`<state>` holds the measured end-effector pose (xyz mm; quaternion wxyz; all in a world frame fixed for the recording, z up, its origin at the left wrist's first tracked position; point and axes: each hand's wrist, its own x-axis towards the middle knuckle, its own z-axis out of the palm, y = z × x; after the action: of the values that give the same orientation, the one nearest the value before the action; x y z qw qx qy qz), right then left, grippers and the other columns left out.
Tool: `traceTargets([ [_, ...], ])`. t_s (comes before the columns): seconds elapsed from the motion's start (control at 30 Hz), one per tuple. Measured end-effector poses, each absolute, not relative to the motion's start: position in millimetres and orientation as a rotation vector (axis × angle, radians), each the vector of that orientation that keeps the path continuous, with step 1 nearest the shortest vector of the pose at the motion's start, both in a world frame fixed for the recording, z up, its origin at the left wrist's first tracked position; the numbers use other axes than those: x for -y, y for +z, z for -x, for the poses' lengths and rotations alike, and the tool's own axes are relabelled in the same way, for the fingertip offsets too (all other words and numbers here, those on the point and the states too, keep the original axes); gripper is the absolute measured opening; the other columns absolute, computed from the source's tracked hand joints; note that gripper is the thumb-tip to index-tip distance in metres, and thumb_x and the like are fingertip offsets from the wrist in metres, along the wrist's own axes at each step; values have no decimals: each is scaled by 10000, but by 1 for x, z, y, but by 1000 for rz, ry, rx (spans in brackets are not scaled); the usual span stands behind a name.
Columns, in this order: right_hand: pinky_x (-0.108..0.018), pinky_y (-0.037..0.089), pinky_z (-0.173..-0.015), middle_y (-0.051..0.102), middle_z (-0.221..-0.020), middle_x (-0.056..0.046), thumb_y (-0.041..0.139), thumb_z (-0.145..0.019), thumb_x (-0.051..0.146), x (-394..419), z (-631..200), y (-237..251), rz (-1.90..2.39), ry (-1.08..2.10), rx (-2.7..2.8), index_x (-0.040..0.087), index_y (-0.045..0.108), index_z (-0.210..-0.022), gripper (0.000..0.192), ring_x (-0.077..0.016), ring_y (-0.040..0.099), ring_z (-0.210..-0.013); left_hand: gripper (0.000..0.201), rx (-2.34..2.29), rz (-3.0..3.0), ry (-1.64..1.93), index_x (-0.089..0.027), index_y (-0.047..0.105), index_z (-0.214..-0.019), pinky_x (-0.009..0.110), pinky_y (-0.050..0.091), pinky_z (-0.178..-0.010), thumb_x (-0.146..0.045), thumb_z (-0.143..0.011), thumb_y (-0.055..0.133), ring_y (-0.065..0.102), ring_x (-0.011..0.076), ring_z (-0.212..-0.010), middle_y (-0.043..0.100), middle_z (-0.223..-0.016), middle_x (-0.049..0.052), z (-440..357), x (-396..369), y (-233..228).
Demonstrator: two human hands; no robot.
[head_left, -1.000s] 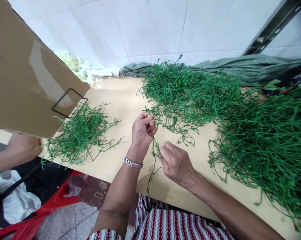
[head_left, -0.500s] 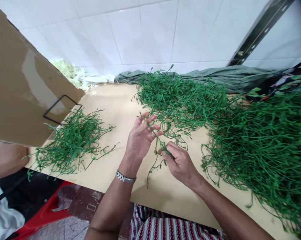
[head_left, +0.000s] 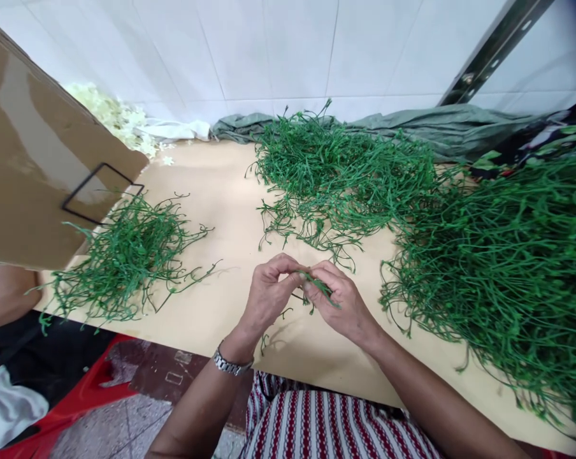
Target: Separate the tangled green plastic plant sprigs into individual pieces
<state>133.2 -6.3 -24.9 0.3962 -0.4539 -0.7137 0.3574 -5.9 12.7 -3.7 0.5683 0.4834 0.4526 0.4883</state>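
Observation:
A thin green artificial stem (head_left: pixel 322 288) with small branches is pinched between both my hands above the table. My left hand (head_left: pixel 272 290), with a metal watch at the wrist, closes thumb and fingers on it. My right hand (head_left: pixel 341 299) grips the same stem from the other side, and the fingertips of both hands meet. Some branch tips hang below the hands; the rest is hidden by the fingers. Beyond the hands lies a loose pile of green stems (head_left: pixel 340 172). To the right spreads a larger, thicker heap of such stems (head_left: pixel 503 274).
A smaller stem pile (head_left: pixel 125 261) lies at the left beside a leaning cardboard sheet (head_left: pixel 34 172) and a black wire frame (head_left: pixel 101 194). Pale blossoms (head_left: pixel 111 115) and green cloth (head_left: pixel 412 134) line the tiled wall. Another person's arm (head_left: pixel 8 296) shows at the left edge.
My left hand, open with fingers spread along the stem before, has come down and closed on it beside my right hand. The view has shifted slightly.

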Motion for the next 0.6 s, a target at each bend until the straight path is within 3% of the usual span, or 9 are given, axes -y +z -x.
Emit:
traceTargets([
  [0.27, -247, 432, -637, 477, -870, -57, 483, -847, 246, 7, -140, -29, 1189, 1029, 1747, 162, 581, -759, 157, -139, 506, -771, 73, -955, -983, 965, -115, 675, -673, 200, 423, -555, -114, -601, 689, 537, 95, -561, 634, -609, 19, 8, -10, -3],
  [0.4, -274, 446, -688, 488, -916, -69, 490, -838, 198, 11, -142, -30, 1180, 912, 1753, 164, 596, -819, 114, -153, 516, -825, 162, -961, -965, 883, -107, 639, -732, 184, 396, -524, -114, -581, 697, 514, 79, -550, 601, -612, 1, 9, -11, -4],
  [0.6, -280, 444, -708, 505, -912, -73, 501, -798, 97, 15, -142, -32, 1138, 769, 1767, 161, 600, -838, 125, -157, 525, -848, 54, -1089, -1192, 781, -109, 559, -630, 185, 327, -510, -129, -652, 605, 421, 58, -527, 509, -561, -33, 11, -10, -10],
])
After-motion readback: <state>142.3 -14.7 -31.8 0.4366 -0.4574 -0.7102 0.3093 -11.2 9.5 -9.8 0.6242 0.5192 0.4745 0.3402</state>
